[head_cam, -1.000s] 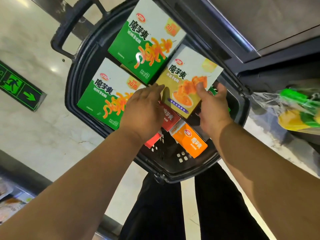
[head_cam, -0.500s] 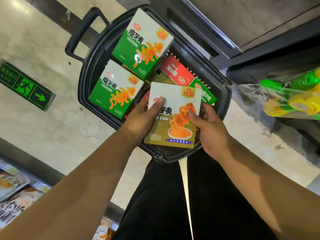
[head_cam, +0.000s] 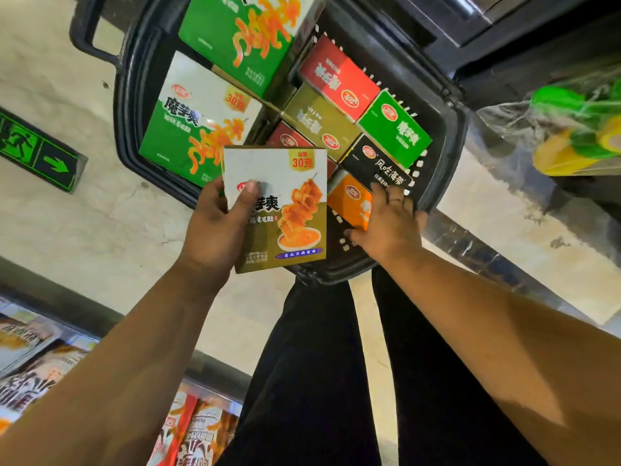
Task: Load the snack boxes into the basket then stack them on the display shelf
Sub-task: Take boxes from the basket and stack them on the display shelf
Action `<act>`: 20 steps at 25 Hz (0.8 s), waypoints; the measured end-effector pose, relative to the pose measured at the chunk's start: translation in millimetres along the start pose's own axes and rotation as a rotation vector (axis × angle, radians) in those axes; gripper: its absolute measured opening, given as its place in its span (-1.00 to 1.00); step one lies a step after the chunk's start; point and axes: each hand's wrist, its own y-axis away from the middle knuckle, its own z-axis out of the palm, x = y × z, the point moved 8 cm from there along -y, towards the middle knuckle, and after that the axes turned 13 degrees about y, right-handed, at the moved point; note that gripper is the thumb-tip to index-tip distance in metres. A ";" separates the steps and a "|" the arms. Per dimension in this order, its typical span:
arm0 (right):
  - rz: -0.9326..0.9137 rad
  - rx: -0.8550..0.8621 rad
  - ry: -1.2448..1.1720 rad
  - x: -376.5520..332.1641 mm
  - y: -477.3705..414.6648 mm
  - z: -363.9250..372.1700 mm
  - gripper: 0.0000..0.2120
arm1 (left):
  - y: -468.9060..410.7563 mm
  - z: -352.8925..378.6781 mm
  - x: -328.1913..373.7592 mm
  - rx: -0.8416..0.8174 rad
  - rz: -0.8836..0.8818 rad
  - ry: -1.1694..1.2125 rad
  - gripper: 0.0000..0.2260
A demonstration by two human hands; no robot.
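- While only the head view is given, it takes in both hands over the basket [head_cam: 448,105], which fills the upper middle of the frame on a pale floor.
- At centre left, the left hand [head_cam: 215,227] grasps the olive-and-white box [head_cam: 285,183] by its left edge, with the thumb across the printed face and the fingers hidden behind. The box is held face-up above the basket's near rim, clear of the boxes inside.
- A second ago this box lay in the basket under both hands, and half a second ago both hands held it lifted. Now the right hand has let go and the left carries it alone.
- Just right of centre, the right hand [head_cam: 386,223] has gone down into the basket. Its fingers are spread over the orange box [head_cam: 349,196], and the fingertips reach the black box [head_cam: 376,159] just beyond.
- Whether the right hand has closed on the orange box or merely rests on it cannot be told.
- Large green boxes [head_cam: 201,129] sit in the basket at upper left. A red box [head_cam: 336,75] and a small green box [head_cam: 396,129] sit at upper right.
- Judging from this, loading looks finished and unloading has begun: one box is out and the orange one seems next.
- Packets [head_cam: 33,364] at the lower left may mark a shelf, but the target display shelf cannot be made out.
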 end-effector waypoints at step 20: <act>-0.051 0.091 -0.502 19.1 40.2 -38.2 -0.24 | 9.2 -13.1 10.7 0.082 0.072 -0.081 -0.60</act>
